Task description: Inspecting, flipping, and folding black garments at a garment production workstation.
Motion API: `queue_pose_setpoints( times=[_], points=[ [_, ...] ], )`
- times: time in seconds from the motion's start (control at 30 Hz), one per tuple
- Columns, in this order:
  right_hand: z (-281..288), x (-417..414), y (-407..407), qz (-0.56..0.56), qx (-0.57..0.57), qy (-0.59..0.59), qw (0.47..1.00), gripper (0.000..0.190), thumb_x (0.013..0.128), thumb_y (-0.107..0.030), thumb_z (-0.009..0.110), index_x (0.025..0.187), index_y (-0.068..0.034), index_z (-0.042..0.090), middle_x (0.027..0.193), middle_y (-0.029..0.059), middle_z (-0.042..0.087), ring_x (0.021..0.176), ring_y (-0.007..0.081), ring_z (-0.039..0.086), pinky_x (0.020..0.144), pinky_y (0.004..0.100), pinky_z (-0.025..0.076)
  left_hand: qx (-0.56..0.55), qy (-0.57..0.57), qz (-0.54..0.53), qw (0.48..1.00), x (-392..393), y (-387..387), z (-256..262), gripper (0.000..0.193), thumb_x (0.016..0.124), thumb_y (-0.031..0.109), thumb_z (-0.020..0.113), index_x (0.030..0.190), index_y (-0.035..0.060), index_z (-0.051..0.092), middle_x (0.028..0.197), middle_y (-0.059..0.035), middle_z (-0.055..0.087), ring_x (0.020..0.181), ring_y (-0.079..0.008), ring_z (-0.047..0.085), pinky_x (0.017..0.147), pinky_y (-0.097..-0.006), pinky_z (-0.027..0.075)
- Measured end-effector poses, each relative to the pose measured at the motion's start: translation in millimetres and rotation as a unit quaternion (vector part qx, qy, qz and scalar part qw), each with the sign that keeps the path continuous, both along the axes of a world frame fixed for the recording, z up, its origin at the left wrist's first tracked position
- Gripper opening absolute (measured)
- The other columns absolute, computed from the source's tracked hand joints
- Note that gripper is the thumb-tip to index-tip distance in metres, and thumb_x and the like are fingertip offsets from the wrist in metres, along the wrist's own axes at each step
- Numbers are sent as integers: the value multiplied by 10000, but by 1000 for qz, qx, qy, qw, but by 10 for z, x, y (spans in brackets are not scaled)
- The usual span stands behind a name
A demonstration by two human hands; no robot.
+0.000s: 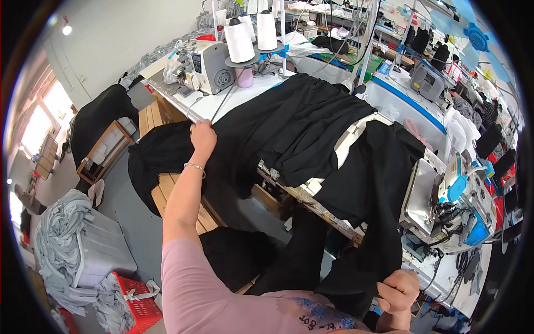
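Observation:
With fingers closed, my left hand grips the black fabric at its left part, above a slatted wooden bench. The cloth spreads in folds across a worn white sewing table and hangs past its front edge. My right hand is low at the right, close to my body, curled round the end of a black fabric panel. That panel stretches from the table down to the hand. Folds hide whether the two held parts are one piece.
An industrial sewing machine with white thread cones stands at the back. Another machine is on the right. Grey cloth fills a plastic bin and a red basket at left. A blue fan hangs upper right.

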State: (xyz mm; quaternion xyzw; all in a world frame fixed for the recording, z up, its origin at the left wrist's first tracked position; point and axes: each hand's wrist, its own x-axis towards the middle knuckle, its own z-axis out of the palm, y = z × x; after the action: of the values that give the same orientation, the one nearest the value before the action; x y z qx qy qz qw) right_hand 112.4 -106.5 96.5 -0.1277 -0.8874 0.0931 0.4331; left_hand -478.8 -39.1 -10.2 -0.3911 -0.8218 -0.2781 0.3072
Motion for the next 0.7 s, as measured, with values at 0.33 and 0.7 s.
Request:
queue_pose_setpoints(
  times=[0.33, 0.7],
  points=[
    [9, -192, 14, 9, -23, -84, 996, 226, 557, -113, 727, 775, -78, 682, 647, 16, 520, 479, 170, 529, 405, 281, 375, -149, -46, -182, 971, 1084, 1064, -278, 164, 766, 178, 603, 807, 35, 672, 814, -179, 624, 796, -363, 627, 715, -449, 517],
    [-193, -66, 55, -107, -90, -74, 987, 164, 598, -141, 714, 721, -63, 638, 618, 60, 521, 479, 224, 493, 442, 325, 349, 197, -740, -315, 561, 195, 917, 383, 334, 848, 324, 591, 848, 1, 678, 836, -127, 660, 752, -203, 619, 635, -355, 479]
  ],
)
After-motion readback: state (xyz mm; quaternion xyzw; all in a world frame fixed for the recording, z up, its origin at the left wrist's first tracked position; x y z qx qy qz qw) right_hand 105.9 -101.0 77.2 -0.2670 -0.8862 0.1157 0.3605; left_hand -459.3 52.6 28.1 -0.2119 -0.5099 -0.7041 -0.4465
